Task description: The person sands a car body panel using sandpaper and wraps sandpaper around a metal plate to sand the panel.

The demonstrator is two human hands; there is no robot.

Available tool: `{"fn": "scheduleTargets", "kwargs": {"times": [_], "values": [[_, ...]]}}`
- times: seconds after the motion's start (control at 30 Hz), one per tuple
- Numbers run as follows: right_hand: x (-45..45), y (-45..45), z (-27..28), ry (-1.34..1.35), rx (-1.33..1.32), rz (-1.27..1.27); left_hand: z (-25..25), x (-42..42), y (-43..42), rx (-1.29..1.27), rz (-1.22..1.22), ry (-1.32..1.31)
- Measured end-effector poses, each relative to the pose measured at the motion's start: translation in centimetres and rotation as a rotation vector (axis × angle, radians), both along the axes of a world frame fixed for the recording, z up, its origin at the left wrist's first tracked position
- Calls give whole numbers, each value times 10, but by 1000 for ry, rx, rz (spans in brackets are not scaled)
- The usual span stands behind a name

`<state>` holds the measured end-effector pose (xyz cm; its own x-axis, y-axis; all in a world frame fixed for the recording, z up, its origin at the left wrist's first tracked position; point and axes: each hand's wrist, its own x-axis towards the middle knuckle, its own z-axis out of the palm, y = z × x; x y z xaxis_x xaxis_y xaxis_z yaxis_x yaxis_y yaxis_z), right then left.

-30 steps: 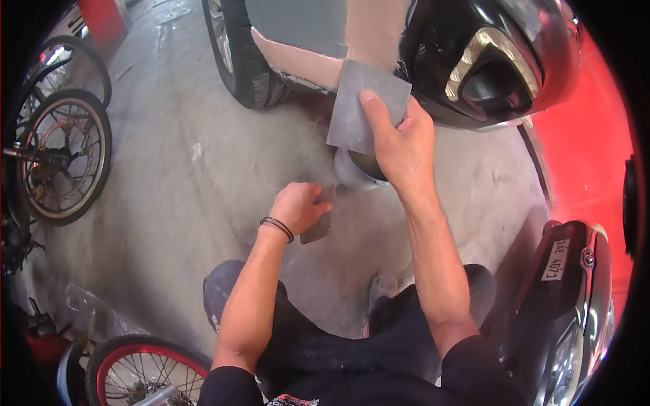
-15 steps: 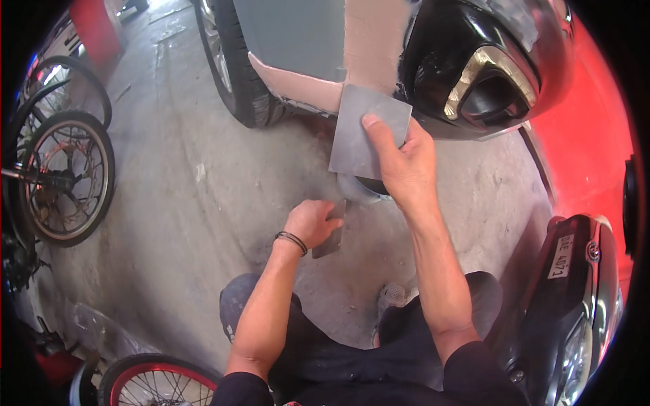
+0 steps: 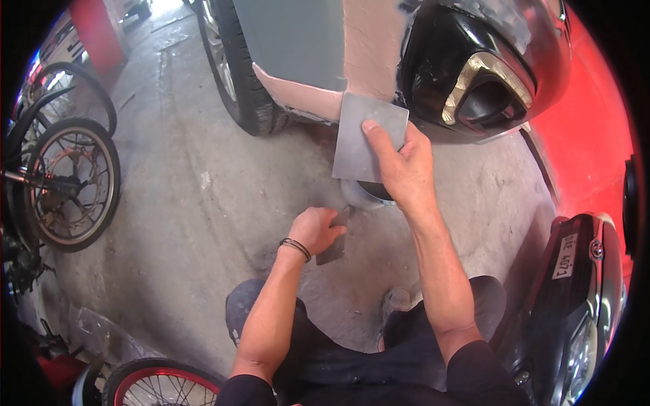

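Observation:
My right hand grips a flat, grey, square putty spreader, thumb on its near face and fingers behind. Its upper edge overlaps the lower edge of a car body panel; whether it touches cannot be made out. Pink filler covers that panel's corner and lower strip, around a grey area. Lower down, my left hand, with dark bands on the wrist, is closed round a smaller, darker putty spreader. Part of a round container shows on the floor behind the right-hand spreader.
A car tyre stands left of the panel, and a black bumper section with a lamp opening lies right of it. Motorcycle wheels line the left side. A red-rimmed wheel is at bottom left, a dark car front at right.
The whole view has shifted slightly, so the scene sits a little lower. Both hands keep their grips and nearly the same places relative to the panel.

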<state>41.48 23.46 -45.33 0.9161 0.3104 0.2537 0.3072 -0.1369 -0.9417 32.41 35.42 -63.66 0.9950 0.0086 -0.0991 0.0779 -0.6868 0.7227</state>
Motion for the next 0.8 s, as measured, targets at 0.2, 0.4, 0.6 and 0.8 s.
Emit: {"fn": "scheduleTargets", "kwargs": {"times": [0.2, 0.4, 0.6, 0.8], "values": [[-2, 1, 2, -84, -81, -55, 2, -6, 2, -38, 4, -41], [-9, 0, 13, -127, -162, -69, 4, -18, 6, -65, -6, -65], [-3, -2, 20, -172, -238, -81, 6, -14, 6, -29, -5, -73], [-11, -11, 38, -391, -404, -147, 6, -16, 9, -16, -2, -86]]}}
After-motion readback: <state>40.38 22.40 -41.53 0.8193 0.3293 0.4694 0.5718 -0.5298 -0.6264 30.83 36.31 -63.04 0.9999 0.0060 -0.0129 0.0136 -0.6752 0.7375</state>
